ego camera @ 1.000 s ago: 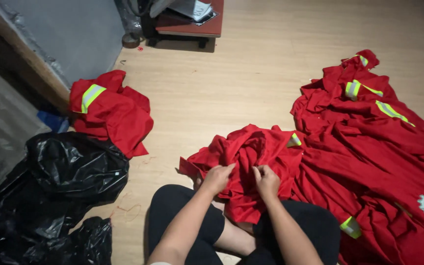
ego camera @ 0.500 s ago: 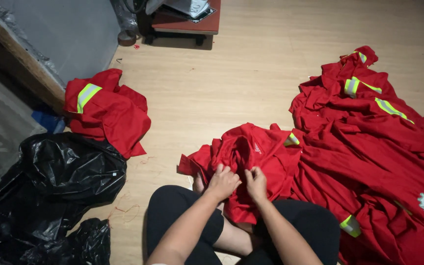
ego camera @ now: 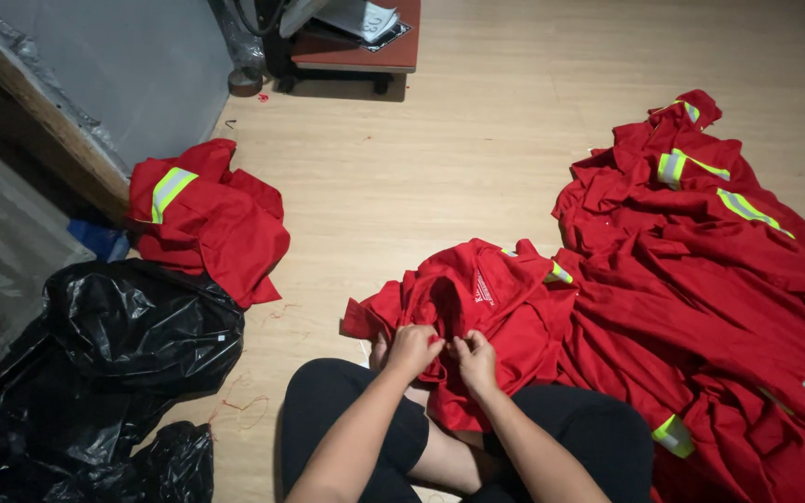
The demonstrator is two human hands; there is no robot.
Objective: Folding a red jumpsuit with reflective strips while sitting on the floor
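Note:
I sit cross-legged on a wooden floor with a red work shirt (ego camera: 486, 298) bunched in my lap. My left hand (ego camera: 412, 349) and my right hand (ego camera: 475, 359) both pinch the shirt's fabric close together at its near edge, fingers closed on the cloth. The shirt has yellow-and-grey reflective strips and a small white print near the collar.
A big spread of red garments with reflective strips (ego camera: 719, 270) covers the floor to the right. One folded red garment (ego camera: 202, 219) lies at the left. Black plastic bags (ego camera: 104, 354) sit near left. A low wooden stand (ego camera: 356, 51) is at the far end.
Both hands have drawn nearer to me and closer together on the shirt, and the cloth has bunched up more in my lap.

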